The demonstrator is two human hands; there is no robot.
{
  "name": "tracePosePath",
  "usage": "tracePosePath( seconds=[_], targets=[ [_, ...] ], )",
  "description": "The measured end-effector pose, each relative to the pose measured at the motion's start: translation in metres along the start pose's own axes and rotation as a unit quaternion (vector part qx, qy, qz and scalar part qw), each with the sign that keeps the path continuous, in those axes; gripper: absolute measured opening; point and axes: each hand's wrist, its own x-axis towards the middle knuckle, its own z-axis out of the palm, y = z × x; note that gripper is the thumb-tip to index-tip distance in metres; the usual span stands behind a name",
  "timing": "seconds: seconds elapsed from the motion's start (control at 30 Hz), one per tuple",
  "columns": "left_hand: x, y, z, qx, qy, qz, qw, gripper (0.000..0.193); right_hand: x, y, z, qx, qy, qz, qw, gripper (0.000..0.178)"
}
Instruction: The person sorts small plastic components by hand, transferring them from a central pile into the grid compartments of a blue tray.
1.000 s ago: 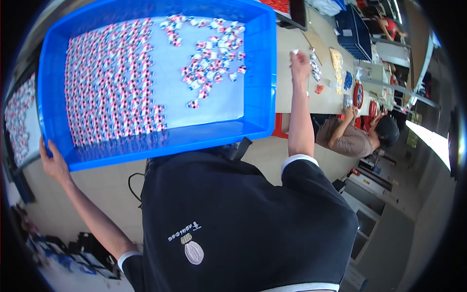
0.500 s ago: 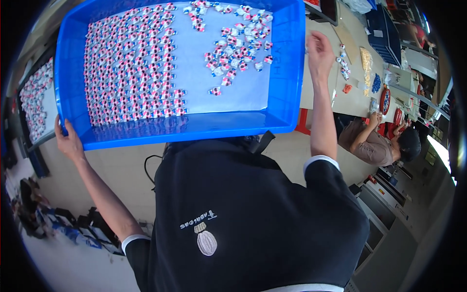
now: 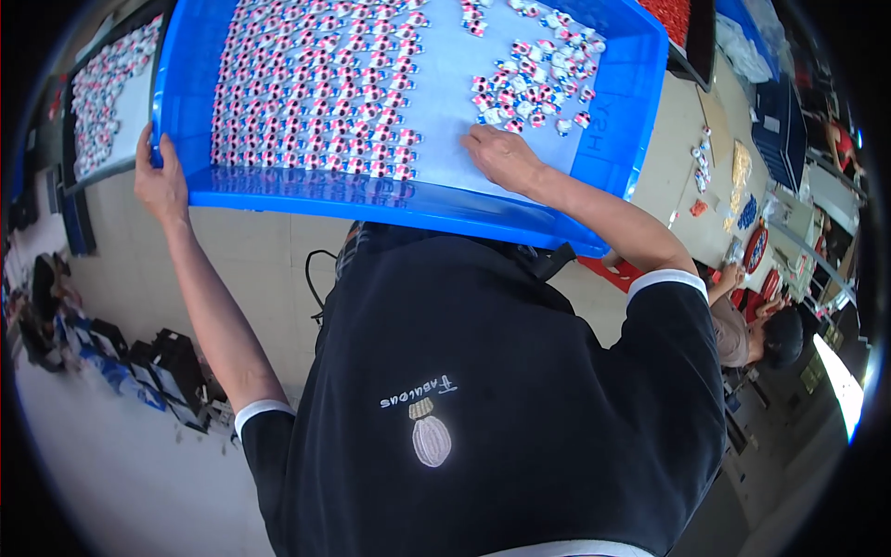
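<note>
A blue plastic tray [image 3: 408, 210] spans the top of the view, lined with a white sheet. Small white, pink and blue figurines [image 3: 316, 102] stand in neat rows over its left half. On the right lies a loose heap of similar figurines [image 3: 534, 79]. My left hand [image 3: 161, 186] is closed round the tray's left edge near the front corner. Over the bare part of the sheet, my right hand [image 3: 506, 160] has its fingers curled together, just below the heap. Whatever its fingertips may hold is hidden.
Left of the tray is a dark-rimmed tray [image 3: 139, 160] with more figurines. On the right, a table [image 3: 670, 139] carries small coloured parts and a dark blue crate [image 3: 778, 130]. A co-worker [image 3: 733, 334] sits beyond my right arm. Red parts [image 3: 664, 19] fill a container at top right.
My right hand has moved from outside the tray's right side into it, fingers now curled below the heap. The tray sits higher and further right in view. My left hand stays on its edge.
</note>
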Motion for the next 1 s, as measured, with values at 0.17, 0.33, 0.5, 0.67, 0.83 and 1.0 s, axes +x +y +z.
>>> tracePosePath(
  seconds=[0.17, 0.33, 0.5, 0.67, 0.83, 1.0],
  targets=[
    [-0.001, 0.004, 0.001, -0.002, 0.024, 0.025, 0.999, 0.036, 0.001, -0.004, 0.000, -0.020, -0.018, 0.011, 1.000, 0.019],
    [-0.003, 0.007, -0.002, 0.014, 0.005, -0.021, 1.000, 0.037, 0.021, -0.005, -0.008, 0.099, 0.001, 0.073, 0.992, 0.013],
    [-0.002, 0.015, -0.004, 0.011, 0.005, -0.013, 1.000, 0.038, 0.077, 0.004, 0.012, 0.420, 0.093, 0.278, 0.859, 0.018],
    [-0.004, 0.016, -0.003, -0.006, -0.003, -0.034, 0.999, 0.038, 0.088, -0.006, 0.011, 0.522, 0.059, 0.345, 0.778, 0.019],
    [-0.004, 0.010, -0.002, -0.015, 0.010, -0.025, 1.000, 0.038, 0.077, -0.015, 0.004, 0.424, 0.025, 0.337, 0.840, 0.021],
    [-0.005, 0.009, -0.001, 0.003, 0.017, -0.012, 1.000, 0.038, 0.071, -0.009, 0.012, 0.430, 0.045, 0.279, 0.857, 0.020]
  ],
)
